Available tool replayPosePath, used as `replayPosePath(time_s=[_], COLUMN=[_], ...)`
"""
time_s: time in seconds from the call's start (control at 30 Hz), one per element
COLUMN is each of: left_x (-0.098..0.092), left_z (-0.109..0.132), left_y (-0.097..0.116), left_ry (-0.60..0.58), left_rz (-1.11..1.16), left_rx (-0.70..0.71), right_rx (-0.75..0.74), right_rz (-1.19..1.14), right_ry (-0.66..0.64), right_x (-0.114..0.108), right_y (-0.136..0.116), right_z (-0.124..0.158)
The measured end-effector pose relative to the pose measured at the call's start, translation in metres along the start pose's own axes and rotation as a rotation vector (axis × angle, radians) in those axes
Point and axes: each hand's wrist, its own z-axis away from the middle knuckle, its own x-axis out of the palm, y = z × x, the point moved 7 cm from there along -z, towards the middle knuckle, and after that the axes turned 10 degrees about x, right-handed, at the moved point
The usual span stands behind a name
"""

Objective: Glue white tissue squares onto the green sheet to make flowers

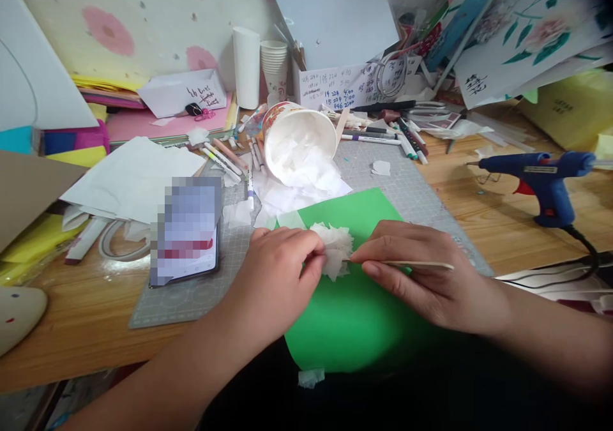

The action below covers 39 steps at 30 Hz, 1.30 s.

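Observation:
A ruffled white tuft of tissue paper pieces (334, 247) stands on a bright green sheet of paper (354, 329). At its left edge, the thumb and forefinger of my left hand (282, 271) are pinched together, touching the tissue; what lies between the fingertips is mostly hidden. My right hand (421, 271) grips a thin wooden stick (421, 265), whose tip reaches the tuft's right side. Behind the sheet, a paper tub (306, 121) lies on its side with white tissue pieces (306, 163) spilling from its mouth.
A grey cutting mat (167, 306) covers part of the wooden desk. A phone (186, 233) leans at left. Pens (407, 137) lie scattered behind the mat, near paper cups (274, 67). At right stands a blue glue gun (546, 182) with its cord. A tissue scrap (311, 377) lies at the front.

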Motion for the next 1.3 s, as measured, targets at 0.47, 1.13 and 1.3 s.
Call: replayPosePath(time_s=[0.47, 1.13, 1.3], left_x=[0.003, -0.013, -0.003], left_z=[-0.003, 0.020, 0.025], left_y=[0.003, 0.005, 0.010], left_ry=[-0.009, 0.178, 0.154], left_rz=[-0.174, -0.105, -0.126], left_rx=[0.028, 0.131, 0.169], right_rx=[-0.021, 0.154, 0.363], right_rz=[-0.080, 0.077, -0.204], right_ry=[0.036, -0.028, 0.090], right_x=[-0.008, 0.016, 0.011], right_y=[-0.014, 0.006, 0.033], right_z=[-0.009, -0.022, -0.011])
